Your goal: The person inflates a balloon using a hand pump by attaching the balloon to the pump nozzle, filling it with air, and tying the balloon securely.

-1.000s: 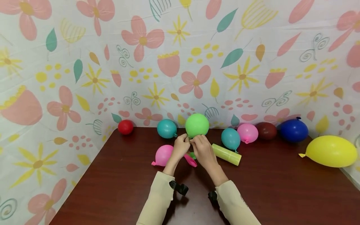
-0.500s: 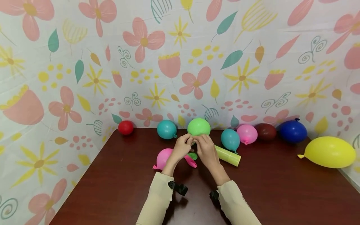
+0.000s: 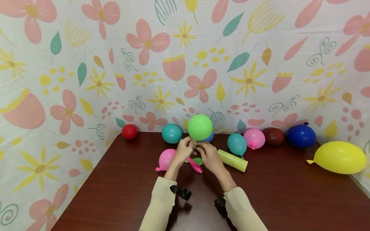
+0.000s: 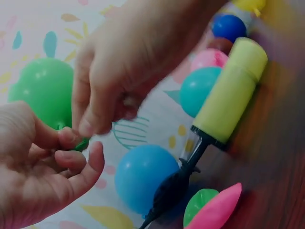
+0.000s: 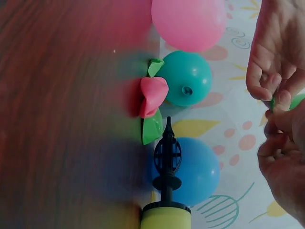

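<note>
A blown-up light green balloon (image 3: 200,127) stands upright above both hands, its neck end down between the fingertips. My left hand (image 3: 184,150) pinches that neck between thumb and forefinger. From the other side my right hand (image 3: 210,157) pinches it too. In the left wrist view a bit of green neck (image 4: 81,144) shows between the fingertips; the fingers hide the rest. Below the hands on the dark wooden table lie a limp pink balloon (image 3: 195,166) and a limp green balloon (image 3: 198,161).
A yellow-green balloon pump (image 3: 232,160) with a black nozzle (image 5: 167,152) lies right of the hands. A pink balloon (image 3: 166,159) sits by the left forearm. Along the floral backdrop stand several balloons, including red (image 3: 129,131), teal (image 3: 171,133), blue (image 3: 208,138) and yellow (image 3: 339,157).
The green balloon first dipped lower behind the hands, then rose and shifted slightly left, uncovering the blue balloon behind. Both hands keep their pinch at its neck.
</note>
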`<control>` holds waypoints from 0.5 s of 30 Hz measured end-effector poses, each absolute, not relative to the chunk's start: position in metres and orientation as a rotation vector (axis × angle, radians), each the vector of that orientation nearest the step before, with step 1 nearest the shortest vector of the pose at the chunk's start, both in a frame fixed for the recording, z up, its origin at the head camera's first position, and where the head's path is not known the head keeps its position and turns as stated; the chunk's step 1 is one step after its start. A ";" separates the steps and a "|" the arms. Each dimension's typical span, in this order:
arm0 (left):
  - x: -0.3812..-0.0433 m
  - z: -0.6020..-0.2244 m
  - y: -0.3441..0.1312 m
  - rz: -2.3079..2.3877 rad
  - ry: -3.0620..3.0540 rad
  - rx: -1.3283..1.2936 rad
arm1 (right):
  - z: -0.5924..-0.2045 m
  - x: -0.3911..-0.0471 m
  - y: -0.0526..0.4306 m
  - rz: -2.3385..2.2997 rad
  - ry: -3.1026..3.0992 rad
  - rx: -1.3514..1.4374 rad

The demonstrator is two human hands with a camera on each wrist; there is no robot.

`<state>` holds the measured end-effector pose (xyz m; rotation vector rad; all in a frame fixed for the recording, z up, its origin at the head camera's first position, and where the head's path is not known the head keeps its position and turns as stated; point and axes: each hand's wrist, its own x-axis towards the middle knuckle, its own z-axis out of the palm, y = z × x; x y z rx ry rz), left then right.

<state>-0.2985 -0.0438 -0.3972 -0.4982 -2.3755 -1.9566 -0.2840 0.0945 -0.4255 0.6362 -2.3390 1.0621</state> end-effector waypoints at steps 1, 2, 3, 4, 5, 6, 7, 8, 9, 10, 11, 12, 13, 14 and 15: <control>-0.299 -0.398 -0.044 -1.972 -2.362 -0.496 | -0.425 -0.283 0.095 1.106 -2.348 0.640; -0.299 -0.398 -0.044 -1.989 -2.343 -0.495 | -0.426 -0.283 0.095 1.131 -2.359 0.639; -0.299 -0.399 -0.044 -2.007 -2.324 -0.492 | -0.426 -0.283 0.094 1.158 -2.368 0.636; -0.300 -0.399 -0.044 -2.017 -2.305 -0.489 | -0.426 -0.283 0.094 1.181 -2.374 0.634; -0.299 -0.399 -0.044 -2.034 -2.284 -0.482 | -0.427 -0.283 0.094 1.200 -2.381 0.629; -0.299 -0.399 -0.044 -2.050 -2.261 -0.472 | -0.427 -0.283 0.093 1.224 -2.383 0.620; -0.299 -0.398 -0.044 -2.081 -2.232 -0.455 | -0.427 -0.283 0.093 1.250 -2.386 0.607; -0.300 -0.398 -0.045 -2.124 -2.200 -0.436 | -0.427 -0.282 0.092 1.278 -2.388 0.595; -0.300 -0.397 -0.045 -2.174 -2.168 -0.411 | -0.427 -0.282 0.091 1.304 -2.385 0.591; -0.300 -0.396 -0.046 -2.215 -2.137 -0.379 | -0.427 -0.282 0.090 1.321 -2.389 0.590; -0.301 -0.395 -0.047 -2.263 -2.096 -0.333 | -0.426 -0.281 0.089 1.335 -2.393 0.593; -0.302 -0.394 -0.048 -2.315 -2.039 -0.282 | -0.426 -0.282 0.088 1.347 -2.394 0.601; -0.304 -0.393 -0.050 -2.357 -1.979 -0.237 | -0.426 -0.282 0.088 1.362 -2.393 0.611; -0.305 -0.391 -0.051 -2.390 -1.925 -0.191 | -0.426 -0.283 0.087 1.376 -2.392 0.620; -0.307 -0.389 -0.052 -2.412 -1.880 -0.152 | -0.427 -0.283 0.087 1.377 -2.394 0.627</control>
